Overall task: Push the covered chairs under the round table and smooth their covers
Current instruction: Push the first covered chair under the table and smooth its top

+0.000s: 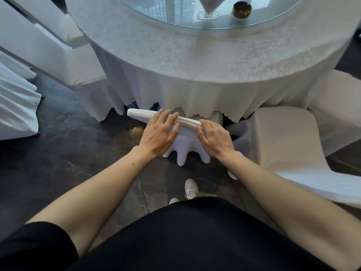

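Observation:
A white-covered chair (186, 153) stands straight ahead of me, its seat hidden under the skirt of the round table (175, 61). Only the top edge of its backrest and the draped back of its cover show. My left hand (159, 132) lies on the top edge with its fingers straight and spread. My right hand (214, 136) rests beside it on the same edge, fingers extended and thumb down the near side of the cover.
Another covered chair (289, 141) stands pulled out at the right, and one more (50, 55) at the left by the table. A pleated white cloth (17, 102) hangs at the far left. On the glass tabletop (175, 14) sit a napkin holder (209, 8) and a brass ashtray (242, 9). My shoes (191, 188) are on the dark floor.

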A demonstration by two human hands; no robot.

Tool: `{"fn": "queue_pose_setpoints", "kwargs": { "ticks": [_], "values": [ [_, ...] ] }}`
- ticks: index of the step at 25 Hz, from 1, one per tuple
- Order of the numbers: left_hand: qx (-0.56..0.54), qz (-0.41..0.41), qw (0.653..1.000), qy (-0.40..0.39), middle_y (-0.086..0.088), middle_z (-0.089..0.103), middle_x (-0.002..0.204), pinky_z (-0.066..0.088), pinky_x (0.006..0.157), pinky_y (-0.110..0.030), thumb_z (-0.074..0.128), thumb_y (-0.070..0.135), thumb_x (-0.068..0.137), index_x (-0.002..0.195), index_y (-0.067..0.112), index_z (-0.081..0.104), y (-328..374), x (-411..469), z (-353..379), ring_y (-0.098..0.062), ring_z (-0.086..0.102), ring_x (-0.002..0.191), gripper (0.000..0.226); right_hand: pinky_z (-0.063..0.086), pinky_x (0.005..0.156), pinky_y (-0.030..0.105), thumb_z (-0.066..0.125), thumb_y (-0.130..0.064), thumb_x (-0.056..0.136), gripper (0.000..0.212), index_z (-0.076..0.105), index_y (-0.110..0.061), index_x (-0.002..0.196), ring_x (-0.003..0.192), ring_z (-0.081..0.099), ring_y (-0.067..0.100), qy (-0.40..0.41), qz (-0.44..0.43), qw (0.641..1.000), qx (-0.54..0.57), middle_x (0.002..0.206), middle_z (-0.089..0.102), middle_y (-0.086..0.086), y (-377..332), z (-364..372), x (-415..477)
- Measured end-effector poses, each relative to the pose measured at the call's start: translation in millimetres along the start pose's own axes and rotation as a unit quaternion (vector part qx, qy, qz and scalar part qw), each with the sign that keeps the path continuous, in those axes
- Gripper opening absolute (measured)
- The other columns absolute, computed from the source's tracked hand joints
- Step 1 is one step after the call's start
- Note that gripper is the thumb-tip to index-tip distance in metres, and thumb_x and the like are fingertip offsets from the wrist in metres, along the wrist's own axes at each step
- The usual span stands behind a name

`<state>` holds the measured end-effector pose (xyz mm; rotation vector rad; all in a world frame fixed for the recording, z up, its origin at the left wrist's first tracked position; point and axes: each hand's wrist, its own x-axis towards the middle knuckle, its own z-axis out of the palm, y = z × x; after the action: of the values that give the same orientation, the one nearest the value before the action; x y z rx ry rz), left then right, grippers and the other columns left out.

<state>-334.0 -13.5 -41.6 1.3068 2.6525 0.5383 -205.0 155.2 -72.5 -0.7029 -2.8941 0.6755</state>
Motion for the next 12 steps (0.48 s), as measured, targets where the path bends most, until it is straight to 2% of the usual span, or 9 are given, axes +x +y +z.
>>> {"fn": "queue_pose_setpoints", "kwargs": {
  "ticks": [2, 5, 8, 12],
  "values": [
    [0.010, 0.032, 0.999, -0.005, -0.012, 0.034, 0.151, 0.016, 0.117, -0.042, 0.034, 0.040, 0.100, 0.144, 0.017, 0.039, 7, -16, 1, -0.029, 0.023, 0.143, 0.049, 0.042, 0.099, 0.040, 0.034, -0.050, 0.100, 0.052, 0.047, -0.013, 0.134, 0.122, 0.051, 0.027, -0.005, 0.003, 1.000, 0.021, 0.133, 0.056, 0.009, -1, -8, -22],
    [0.016, 0.101, 0.995, -0.016, -0.013, 0.036, 0.151, 0.016, 0.119, -0.043, 0.032, 0.042, 0.097, 0.143, 0.018, 0.040, 28, -34, 9, -0.028, 0.027, 0.142, 0.052, 0.036, 0.109, 0.041, 0.034, -0.047, 0.100, 0.055, 0.041, -0.010, 0.140, 0.129, 0.045, 0.026, 0.005, 0.014, 1.000, -0.001, 0.140, 0.050, 0.011, 6, -26, -64],
    [-0.004, 0.145, 0.989, -0.043, -0.012, 0.040, 0.149, 0.018, 0.118, -0.042, 0.031, 0.042, 0.096, 0.141, 0.016, 0.043, 62, -48, 25, -0.028, 0.031, 0.140, 0.054, 0.031, 0.113, 0.042, 0.035, -0.046, 0.101, 0.054, 0.039, -0.013, 0.143, 0.135, 0.038, 0.027, 0.028, 0.069, 0.997, -0.033, 0.144, 0.045, 0.012, 22, -46, -113],
    [-0.024, 0.188, 0.980, -0.063, -0.012, 0.045, 0.144, 0.024, 0.115, -0.042, 0.028, 0.044, 0.095, 0.140, 0.015, 0.045, 111, -61, 41, -0.028, 0.037, 0.136, 0.056, 0.032, 0.111, 0.040, 0.038, -0.041, 0.101, 0.051, 0.043, -0.009, 0.140, 0.132, 0.041, 0.028, 0.046, 0.107, 0.990, -0.083, 0.142, 0.047, 0.013, 48, -75, -164]
  ]
}}
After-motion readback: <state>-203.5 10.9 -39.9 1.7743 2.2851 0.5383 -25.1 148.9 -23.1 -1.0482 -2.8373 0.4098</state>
